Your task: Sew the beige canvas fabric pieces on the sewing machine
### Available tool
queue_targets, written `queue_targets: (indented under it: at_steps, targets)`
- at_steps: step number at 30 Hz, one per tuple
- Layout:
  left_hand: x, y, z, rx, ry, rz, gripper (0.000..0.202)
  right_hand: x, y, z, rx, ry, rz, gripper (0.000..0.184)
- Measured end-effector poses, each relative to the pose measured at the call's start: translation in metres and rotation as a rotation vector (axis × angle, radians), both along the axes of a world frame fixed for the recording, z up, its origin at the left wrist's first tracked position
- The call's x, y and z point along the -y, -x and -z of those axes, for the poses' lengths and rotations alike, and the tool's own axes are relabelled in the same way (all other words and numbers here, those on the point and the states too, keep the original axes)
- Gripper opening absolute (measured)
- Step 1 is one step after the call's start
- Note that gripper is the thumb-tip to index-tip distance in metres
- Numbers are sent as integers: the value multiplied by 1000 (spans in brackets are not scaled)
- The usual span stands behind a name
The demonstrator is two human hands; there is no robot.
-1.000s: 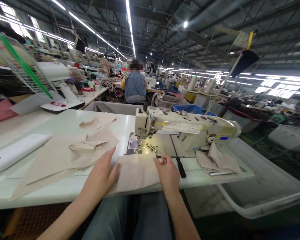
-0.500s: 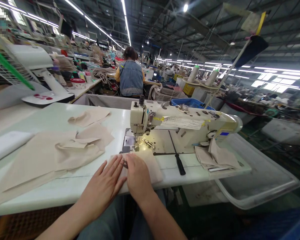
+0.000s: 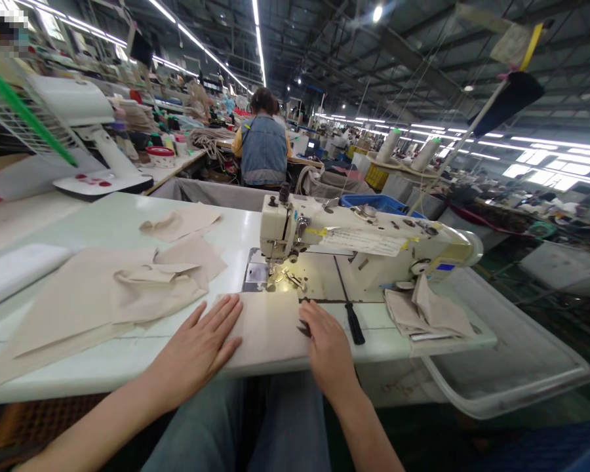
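A folded piece of beige fabric [image 3: 270, 328] lies flat at the table's front edge, just before the sewing machine [image 3: 344, 226]. My left hand [image 3: 199, 347] rests flat on its left side, fingers stretched out. At the fabric's right edge is my right hand [image 3: 327, 344], with curled fingers closed around thread snips [image 3: 303, 328]. Only the dark pointed blades of the snips show; the rest is hidden in the hand. Right of that hand, a black-handled screwdriver [image 3: 354, 324] lies partly on the machine bed.
Loose beige fabric pieces [image 3: 88, 295] spread over the left of the table [image 3: 128, 364]. Folded beige pieces [image 3: 427, 311] sit at the right end, beside a clear plastic bin [image 3: 521, 380]. A white fan [image 3: 73, 105] stands at left. Farther back sits a person [image 3: 264, 147].
My right hand has moved right, from beside my left hand to the fabric's right edge, with the snips in it. My left hand stays flat on the left side.
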State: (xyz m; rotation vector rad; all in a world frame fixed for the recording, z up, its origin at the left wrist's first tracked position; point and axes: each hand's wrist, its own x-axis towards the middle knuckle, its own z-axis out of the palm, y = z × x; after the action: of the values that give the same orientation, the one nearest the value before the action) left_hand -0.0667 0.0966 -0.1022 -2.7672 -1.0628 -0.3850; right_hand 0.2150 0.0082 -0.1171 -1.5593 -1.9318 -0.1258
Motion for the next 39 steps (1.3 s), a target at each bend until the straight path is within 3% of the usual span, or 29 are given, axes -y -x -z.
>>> queue_targets:
  at_steps: [3, 9, 14, 17, 19, 24, 29, 33, 39]
  targets:
    - [-6, 5, -2, 11, 40, 9, 62, 6, 5, 2, -24, 37, -81, 61]
    - [-18, 8, -15, 17, 123, 44, 57, 12, -13, -6, -252, 25, 160, 49]
    - [-4, -43, -30, 32, 166, 128, 51, 3, 3, -12, -223, 34, 111, 49]
    - [-2, -74, -26, 32, 198, 212, 54, -6, 12, -8, -151, 63, 75, 41]
    - [-8, -81, -20, 18, 219, 214, 60, -11, 13, -6, -100, 95, 29, 35]
    - [-38, -63, -11, 24, 190, 186, 61, -31, 16, -12, 44, 180, -72, 31]
    - [-63, -52, -26, -13, 188, 204, 57, -59, 26, -24, 106, 203, -104, 31]
    - [-74, -50, -35, -13, 195, 205, 54, -72, 31, -25, 115, 210, -124, 28]
    - [-79, -49, -33, 54, 233, 222, 50, -75, 34, -21, 55, 200, -104, 32]
